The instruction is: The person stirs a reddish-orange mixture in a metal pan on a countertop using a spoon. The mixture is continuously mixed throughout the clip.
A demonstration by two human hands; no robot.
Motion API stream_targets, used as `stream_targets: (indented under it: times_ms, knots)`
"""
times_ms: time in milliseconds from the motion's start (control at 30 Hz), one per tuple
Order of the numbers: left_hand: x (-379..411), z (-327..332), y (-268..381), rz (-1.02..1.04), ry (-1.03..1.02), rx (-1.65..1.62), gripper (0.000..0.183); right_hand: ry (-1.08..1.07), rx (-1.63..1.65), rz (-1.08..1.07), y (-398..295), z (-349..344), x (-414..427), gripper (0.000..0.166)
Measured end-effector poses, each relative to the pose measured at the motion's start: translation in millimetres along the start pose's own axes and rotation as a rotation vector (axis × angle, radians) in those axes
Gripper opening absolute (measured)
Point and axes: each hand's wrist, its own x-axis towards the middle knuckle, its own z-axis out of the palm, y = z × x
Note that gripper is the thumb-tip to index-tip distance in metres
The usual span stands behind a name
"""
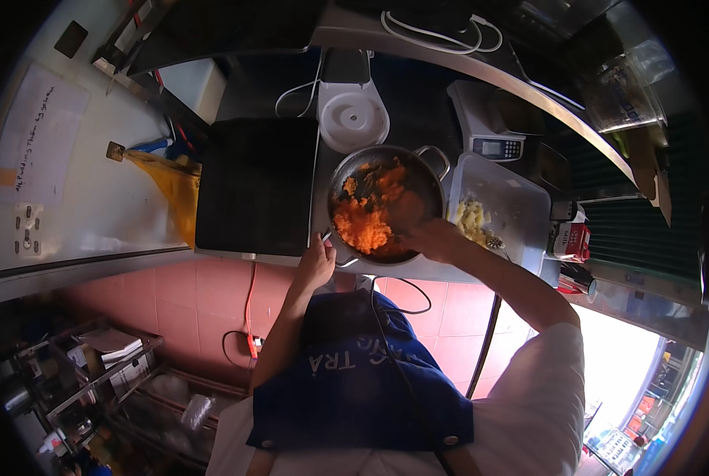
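Note:
A round metal pot (384,257) with two loop handles stands on the counter before me, with bright orange mash (363,226) heaped mostly in its left half. My left hand (317,262) grips the loop handle at the pot's lower left. Over the lower right of the pot reaches my right hand (434,240), its fingers inside the rim; whether they hold anything is hidden by blur and shadow. Right of the pot, a translucent plastic tub (518,208) contains pale yellow chunks (474,220) and a metal utensil with a perforated round head (495,243).
A black flat panel (256,184) lies left of the pot. Behind stand a white appliance base (353,116) and a digital scale (497,147). A red-and-white carton (571,241) sits beyond the tub. A yellow bag (173,184) hangs at left; a metal shelf edge (545,98) curves overhead.

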Motion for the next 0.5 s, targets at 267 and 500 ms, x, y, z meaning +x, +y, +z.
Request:
stream_targets:
  times_ms: [267, 500]
  knots:
    - [2.8, 6.2, -2.2, 0.077, 0.037, 0.052, 0.041, -0.054, 0.0, -0.025, 13.3, 5.5, 2.5, 0.021]
    - [1.7, 16.2, -20.5, 0.173, 0.142, 0.096, 0.039, -0.218, -0.004, 0.049, 26.6, -33.9, -19.7, 0.025]
